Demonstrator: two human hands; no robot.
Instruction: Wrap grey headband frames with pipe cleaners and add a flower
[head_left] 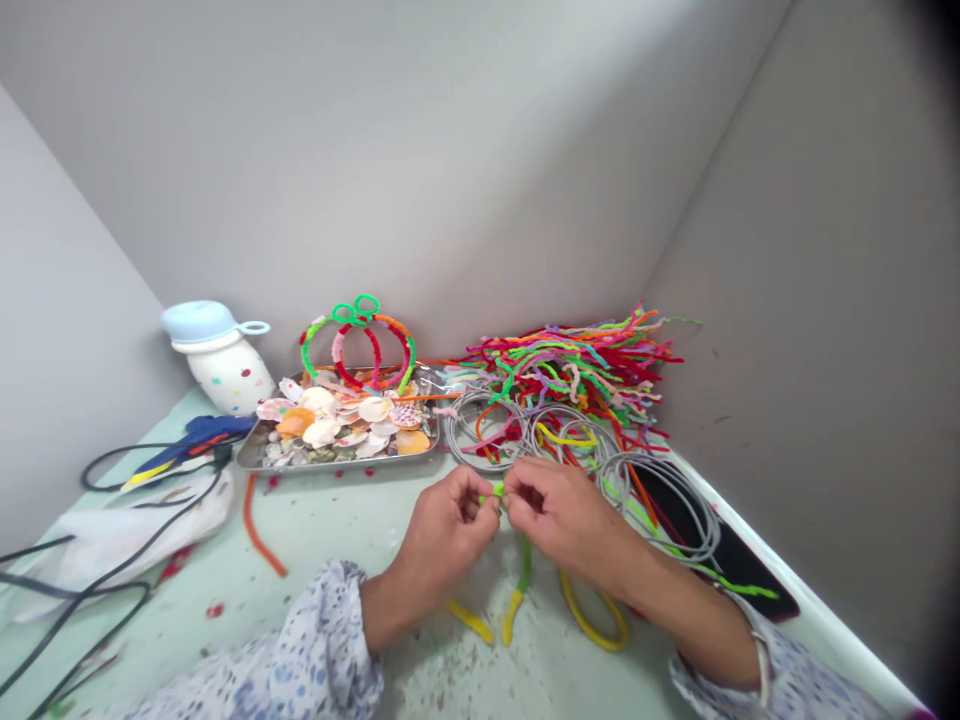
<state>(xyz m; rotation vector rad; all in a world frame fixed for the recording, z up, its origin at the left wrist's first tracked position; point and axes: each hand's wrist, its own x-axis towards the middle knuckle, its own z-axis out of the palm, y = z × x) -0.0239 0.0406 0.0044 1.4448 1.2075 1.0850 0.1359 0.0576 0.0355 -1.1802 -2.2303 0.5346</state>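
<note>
Close together over the table, my left hand (pixel 448 515) and my right hand (pixel 556 505) are both closed in a pinch. Between their fingertips is a bright green fuzzy pipe cleaner (pixel 493 493), partly hidden by the fingers. Under the hands shows a ring-like strand, green with a yellow end (pixel 513 614). Another yellow end (pixel 472 620) lies beside it, mostly covered by my left hand. A yellow loop (pixel 616 632) sits below my right wrist. Whether these strands join the piece I pinch, I cannot tell.
Behind the hands stand coils of grey wire (pixel 705 510) and a heap of coloured pipe cleaners (pixel 570 365). A metal tray (pixel 337 464) holds shells and decorated rings (pixel 375 350). Leftward are a white bottle (pixel 229 375), blue-handled tool (pixel 199 435), black cable (pixel 97 590) and orange strand (pixel 259 535).
</note>
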